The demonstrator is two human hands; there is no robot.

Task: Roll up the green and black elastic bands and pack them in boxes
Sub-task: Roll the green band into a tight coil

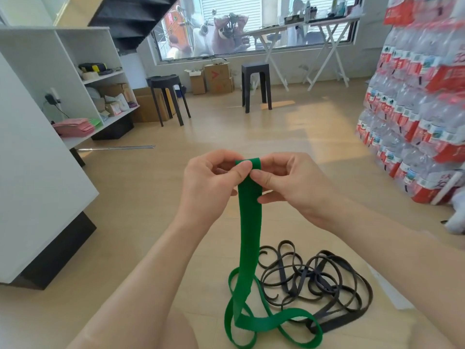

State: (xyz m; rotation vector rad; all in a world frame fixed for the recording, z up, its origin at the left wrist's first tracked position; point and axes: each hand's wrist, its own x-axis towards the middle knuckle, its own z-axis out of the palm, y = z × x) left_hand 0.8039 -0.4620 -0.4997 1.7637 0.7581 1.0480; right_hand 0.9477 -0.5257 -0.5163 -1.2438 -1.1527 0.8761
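A wide green elastic band (249, 227) hangs from both my hands down to the wooden floor, where its lower part lies in loose loops. My left hand (208, 182) pinches the band's folded top end between thumb and fingers. My right hand (289, 182) pinches the same end from the right, thumb on the front. A tangle of thin black elastic bands (322, 280) lies on the floor to the right of the green loops. No packing box for the bands is plainly in view near my hands.
A white cabinet (32, 172) stands at the left, with shelves behind it. Two black stools (168, 96) (256, 84) and cardboard boxes (217, 78) stand further back. Stacked packs of bottled water (422, 102) fill the right side.
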